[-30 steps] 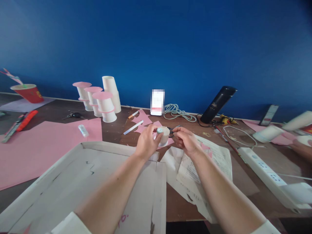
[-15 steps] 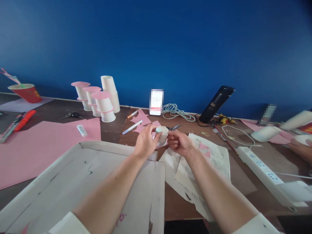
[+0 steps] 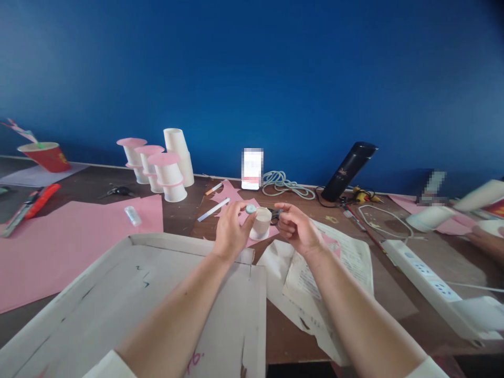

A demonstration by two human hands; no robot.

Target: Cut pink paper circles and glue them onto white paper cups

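On the brown counter [image 3: 283, 344], a white paper cup [image 3: 260, 224] stands inverted, wide rim down, over pink paper scraps [image 3: 232, 194]. Its body is a smooth, tapered shell; its upturned base is flat and round, with a shallow raised edge.

Just left of the cup, the left hand [image 3: 230, 231] pinches a small, pale green round item [image 3: 250, 209] between thumb and index finger. Just right of the cup, the right hand [image 3: 301, 228] has its fingers curled, index and thumb narrowly spaced; whether they grip anything thin cannot be told. Judged step: close handwork at the cup's upper end. Handling calls for light, even pressure, as thin paper walls would dent and the inverted cup could slide on loose scraps.

Behind the cup, right side: a dark-handled tool [image 3: 274, 215], partly hidden. Behind it, left side: a slim white and blue pen [image 3: 213, 209] and, farther off, cup stacks [image 3: 169, 176] with flat pink discs at top and mid-joint. Left of the cup: broad matte pink sheets [image 3: 79, 241]. Left and nearer the body: a shallow cardboard tray [image 3: 189, 244] with folded walls. Right and nearer: creased printed paper [image 3: 356, 257].
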